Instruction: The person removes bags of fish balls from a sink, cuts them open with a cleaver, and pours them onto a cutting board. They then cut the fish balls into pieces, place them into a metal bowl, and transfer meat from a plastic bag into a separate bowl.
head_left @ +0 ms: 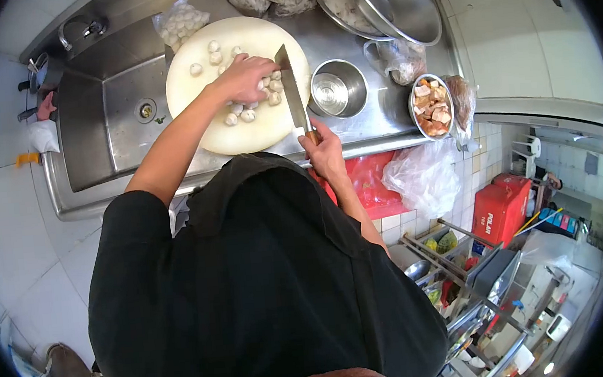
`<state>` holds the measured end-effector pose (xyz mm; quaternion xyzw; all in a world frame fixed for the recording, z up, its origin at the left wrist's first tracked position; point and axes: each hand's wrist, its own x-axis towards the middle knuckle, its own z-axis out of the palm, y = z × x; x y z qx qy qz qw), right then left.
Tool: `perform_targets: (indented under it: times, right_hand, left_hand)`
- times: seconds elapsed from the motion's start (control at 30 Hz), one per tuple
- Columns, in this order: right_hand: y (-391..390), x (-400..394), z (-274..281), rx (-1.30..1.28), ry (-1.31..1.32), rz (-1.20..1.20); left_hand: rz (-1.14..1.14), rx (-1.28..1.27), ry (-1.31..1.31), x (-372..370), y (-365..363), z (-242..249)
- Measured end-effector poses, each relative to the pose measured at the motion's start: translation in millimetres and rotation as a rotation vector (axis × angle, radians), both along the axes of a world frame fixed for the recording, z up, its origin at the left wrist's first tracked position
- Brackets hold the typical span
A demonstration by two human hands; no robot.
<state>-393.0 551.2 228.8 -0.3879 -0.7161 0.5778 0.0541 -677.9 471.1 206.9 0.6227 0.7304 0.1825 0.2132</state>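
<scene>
On the cutting board [193, 112], the left hand [245, 78] is covering small balls [275, 98]; I am not discerning whether its fingers are gripping any. The balls are probably handling light, rolling; cupping is suiting them. Over the board's right side, the knife [294, 93] is looking stiff; the right hand [325, 151] is clenching its handle. Far right of the board, a red box [501, 208] is reading "POLAR".

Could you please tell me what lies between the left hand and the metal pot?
In the head view, some pale round pieces and the knife blade lie between the left hand and the metal pot.
</scene>
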Motion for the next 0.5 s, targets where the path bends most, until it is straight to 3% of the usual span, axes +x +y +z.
perform_targets:
  times: [0.13, 0.23, 0.33, 0.43, 0.5]
  right_hand:
    - [-10, 3, -4, -0.079, 0.029, -0.034]
    - [-10, -3, 4, -0.113, -0.025, -0.019]
    - [-7, -2, -20, 0.065, 0.003, 0.039]
    - [-5, -3, -22, 0.130, -0.039, 0.074]
    - [-5, -5, -16, 0.070, -0.047, 0.049]
  left_hand:
    - [0.067, 0.247, 0.157, 17, -17, -11]
    - [0.141, 0.238, 0.106, 25, -17, -14]
    - [0.151, 0.205, 0.064, 25, -14, -10]
    - [0.127, 0.355, -0.027, 6, -13, -21]
    - [0.239, 0.226, -0.141, -3, -7, -17]
